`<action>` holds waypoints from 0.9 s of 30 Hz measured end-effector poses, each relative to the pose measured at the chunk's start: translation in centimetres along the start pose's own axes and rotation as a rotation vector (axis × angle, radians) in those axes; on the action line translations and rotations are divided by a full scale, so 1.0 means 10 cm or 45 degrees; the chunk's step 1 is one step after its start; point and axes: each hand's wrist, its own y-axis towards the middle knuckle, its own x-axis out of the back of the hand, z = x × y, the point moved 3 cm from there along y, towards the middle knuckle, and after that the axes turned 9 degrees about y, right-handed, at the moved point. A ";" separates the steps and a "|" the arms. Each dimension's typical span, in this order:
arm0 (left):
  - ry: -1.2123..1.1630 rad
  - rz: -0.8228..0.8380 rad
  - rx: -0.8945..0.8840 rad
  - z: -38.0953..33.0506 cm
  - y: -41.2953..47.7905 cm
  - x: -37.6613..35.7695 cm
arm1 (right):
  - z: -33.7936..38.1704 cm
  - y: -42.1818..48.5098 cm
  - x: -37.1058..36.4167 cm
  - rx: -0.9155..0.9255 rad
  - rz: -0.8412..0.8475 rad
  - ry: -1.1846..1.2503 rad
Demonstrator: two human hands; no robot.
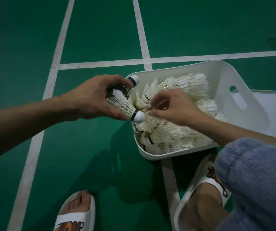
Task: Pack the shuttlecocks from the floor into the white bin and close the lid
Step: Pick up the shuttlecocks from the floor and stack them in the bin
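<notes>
White sandals point(74, 218) nearest, on green floor point(70, 160). Left hand point(92, 99) clamped round shuttlecock bunch point(125, 104) at bin's left rim. Right hand point(172, 107) pinching feathers atop shuttlecock pile point(185, 85) filling white bin point(152, 155). Lid point(270, 112) off, flat on floor just beside bin's right side.

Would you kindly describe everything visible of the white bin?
The white bin is a smooth, plastic-looking tub with rounded corners and an oval handle cutout in one wall. It stands open on the green floor, nearly full of feathered shuttlecocks. The right hand pinches feathers over it; the left hand grips shuttlecocks over its left corner. A flat white lid lies beside it.
</notes>
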 end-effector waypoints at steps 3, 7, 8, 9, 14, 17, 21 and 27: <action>0.083 -0.005 -0.043 -0.08 0.05 -0.02 | 0.08 -0.01 0.14 -0.038 0.047 0.623; 0.148 0.013 -0.112 -0.21 0.14 -0.08 | 0.20 -0.07 0.12 -0.019 0.305 0.556; 0.164 0.013 -0.128 -0.24 0.16 -0.10 | 0.22 -0.08 0.08 -0.029 0.318 0.500; 0.166 0.013 -0.139 -0.26 0.18 -0.12 | 0.23 -0.09 0.05 -0.049 0.313 0.488; 0.126 0.035 -0.160 -0.30 0.25 -0.20 | 0.19 -0.12 0.02 -0.059 0.264 0.488; 0.038 0.058 -0.133 -0.30 0.26 -0.20 | 0.13 -0.14 0.09 -0.053 0.293 0.439; -0.158 0.044 -0.018 -0.23 0.28 -0.18 | 0.04 -0.18 0.23 -0.045 0.332 0.427; -0.134 -0.023 0.018 -0.08 0.27 -0.16 | -0.12 -0.23 0.35 -0.042 0.269 0.121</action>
